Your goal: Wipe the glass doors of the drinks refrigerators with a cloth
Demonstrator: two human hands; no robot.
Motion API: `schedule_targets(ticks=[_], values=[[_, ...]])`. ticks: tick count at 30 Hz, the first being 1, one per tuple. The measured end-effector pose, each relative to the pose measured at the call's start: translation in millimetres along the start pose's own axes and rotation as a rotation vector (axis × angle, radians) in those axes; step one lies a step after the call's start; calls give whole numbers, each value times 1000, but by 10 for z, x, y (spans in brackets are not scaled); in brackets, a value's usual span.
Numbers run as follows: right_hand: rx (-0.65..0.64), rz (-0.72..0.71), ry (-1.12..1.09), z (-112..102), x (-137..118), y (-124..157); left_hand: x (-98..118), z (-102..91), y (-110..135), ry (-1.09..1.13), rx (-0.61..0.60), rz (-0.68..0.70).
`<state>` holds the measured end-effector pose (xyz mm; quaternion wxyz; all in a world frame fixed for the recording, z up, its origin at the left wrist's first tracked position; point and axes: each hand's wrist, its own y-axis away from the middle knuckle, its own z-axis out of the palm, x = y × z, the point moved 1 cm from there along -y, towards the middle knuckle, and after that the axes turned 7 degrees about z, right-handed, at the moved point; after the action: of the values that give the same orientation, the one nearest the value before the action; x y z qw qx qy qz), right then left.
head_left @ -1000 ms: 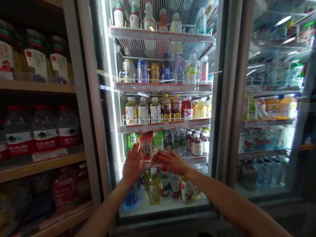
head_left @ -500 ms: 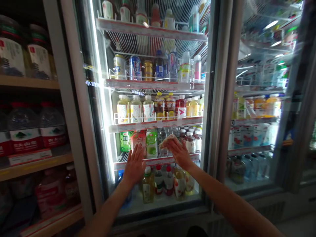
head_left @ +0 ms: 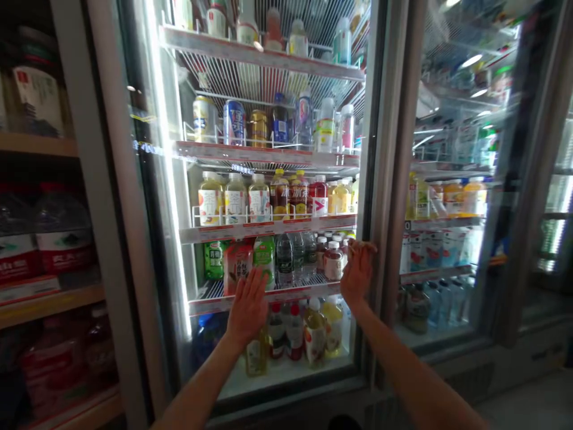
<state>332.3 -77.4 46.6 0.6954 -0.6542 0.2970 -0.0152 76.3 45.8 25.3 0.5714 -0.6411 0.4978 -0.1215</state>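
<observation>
My left hand (head_left: 248, 307) lies flat with fingers stretched against the glass door (head_left: 286, 373) of a lit drinks fridge, in front of the lower shelves. A red drink pack (head_left: 236, 263) and a green one (head_left: 264, 254) show behind its fingertips. At the door's right side, my right hand (head_left: 357, 279) presses a crumpled, light-coloured cloth (head_left: 364, 245) near the metal frame (head_left: 385, 197). Part of the cloth is hidden by the fingers. Clear water bottles (head_left: 285, 260) stand behind the glass between the two hands.
Shelves of cans and bottles fill the fridge behind the glass. On the left is an open wooden shelf (head_left: 54, 298) with large red-labelled bottles (head_left: 65, 230). Another glass-fronted fridge (head_left: 447, 275) adjoins on the right.
My right hand has moved right with the cloth, from the middle of the glass to the door's right edge. My left hand stays flat on the glass, and the view has turned slightly right.
</observation>
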Motion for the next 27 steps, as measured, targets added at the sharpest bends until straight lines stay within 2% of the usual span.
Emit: schedule_targets(ticks=[2,5,7,9,12,13,14,18,19,20,24,27], values=[[-17,-94,-39,5,-162,153,12,-6,-68,4,14,2],[-147,-393,-88,4,-423,398,0,-20,-163,7,4,-22],[-209,-486,-91,-2,-440,406,-38,-33,-185,0,-15,-62],[-166,-395,-72,-5,-317,282,-83,-46,-168,-19,-30,-85],[-17,-104,-40,7,-120,83,-122,-47,-112,-43,-33,-92],[3,-60,-41,13,-105,64,-125,-43,-96,-45,-35,-98],[-12,-72,-48,19,-122,74,-124,-37,-86,-44,-40,-107],[-197,-398,-68,2,-259,202,-124,-33,-77,-32,-65,-112],[-202,-423,-55,-13,-252,194,-129,-38,-78,-30,-69,-105],[-176,-393,-37,-30,-223,157,-134,-44,-79,-28,-72,-97],[-10,-86,8,-54,-85,-124,-135,-52,-88,-42,-59,-81],[-19,-125,-14,2,-209,-276,-109,-39,-99,-48,-47,-101]])
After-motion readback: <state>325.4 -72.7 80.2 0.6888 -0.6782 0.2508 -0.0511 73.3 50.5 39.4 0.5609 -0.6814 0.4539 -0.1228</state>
